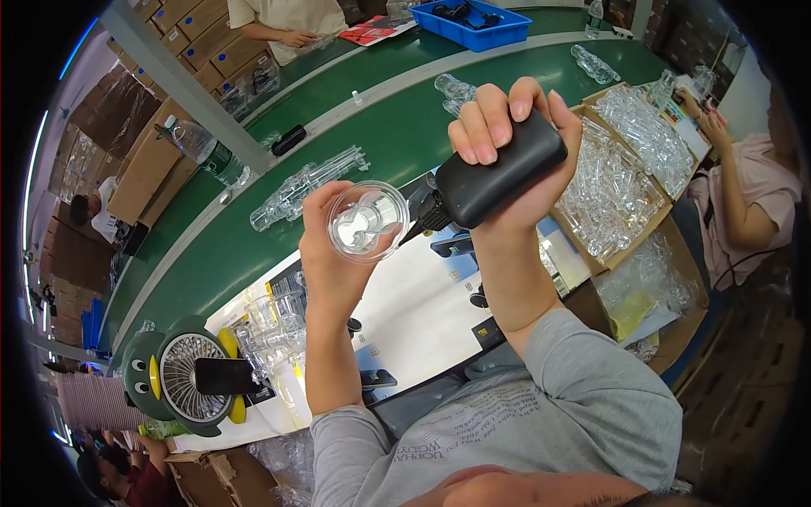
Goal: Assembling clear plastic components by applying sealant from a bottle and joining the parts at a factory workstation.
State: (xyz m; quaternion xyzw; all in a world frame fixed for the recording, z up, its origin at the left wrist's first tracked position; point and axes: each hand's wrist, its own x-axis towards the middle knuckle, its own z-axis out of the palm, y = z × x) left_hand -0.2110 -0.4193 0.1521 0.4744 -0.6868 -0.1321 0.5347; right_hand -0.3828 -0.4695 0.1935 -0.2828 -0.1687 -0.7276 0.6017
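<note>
Penguin-shaped fan: stands at the far left, with a dark phone just in front of its grille.
Loose clear parts: heaped right of the fan.
Clear tubes: lie in a bunch on the green surface, beyond the left hand.
Left hand: its fingers wrap round the clear round-rimmed piece, lifted above the surface.
Clear round-rimmed piece: its open mouth faces up toward the wearer's eyes.
Step between the hands: apparently bringing the black device's narrow end up to the piece's side; whether the two touch, I cannot tell.
White printed sheet: spreads out below both hands.
Black device: held tilted, its narrow end pointing left at the piece.
Right hand: clasps the device firmly, fingers folded over its top. The next move seems to call for a steady left hold and careful lining-up from this side.
Cartons of clear parts: stand right of the device, filled with similar glassy pieces.
Co-worker: sits at the far right, hands apart from the wearer's.
</note>
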